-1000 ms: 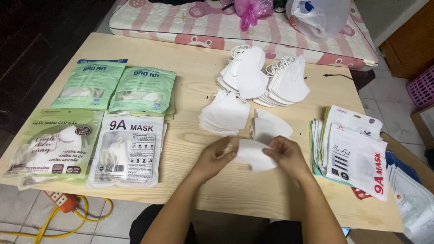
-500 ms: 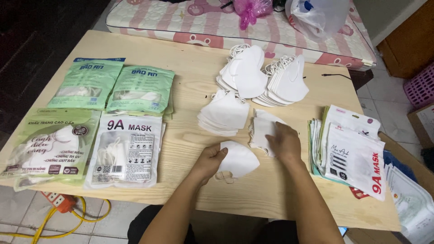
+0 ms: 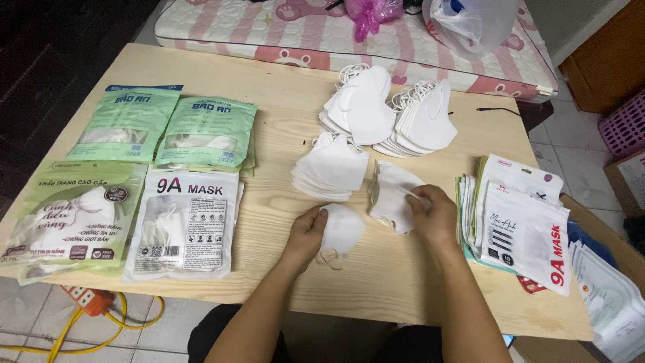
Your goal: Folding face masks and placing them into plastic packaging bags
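Observation:
My left hand (image 3: 306, 232) holds a folded white face mask (image 3: 342, 228) flat on the wooden table (image 3: 269, 144), its ear loops trailing toward me. My right hand (image 3: 433, 214) rests on a small pile of white masks (image 3: 391, 195) just to the right, fingers pinching the top one. Behind them lies another stack of white masks (image 3: 330, 168), and further back two larger fanned stacks (image 3: 363, 107) (image 3: 424, 119).
Green sealed mask packets (image 3: 127, 124) (image 3: 209, 133) and two larger packets (image 3: 70, 215) (image 3: 185, 225) lie at the left. A pile of white printed pouches (image 3: 524, 225) sits at the right edge. A pink mattress (image 3: 302, 30) lies behind the table; an orange power strip (image 3: 87, 299) is on the floor.
Both hands held one mask together a second ago. They have parted: my left keeps that mask on the table, my right has moved to the pile on the right.

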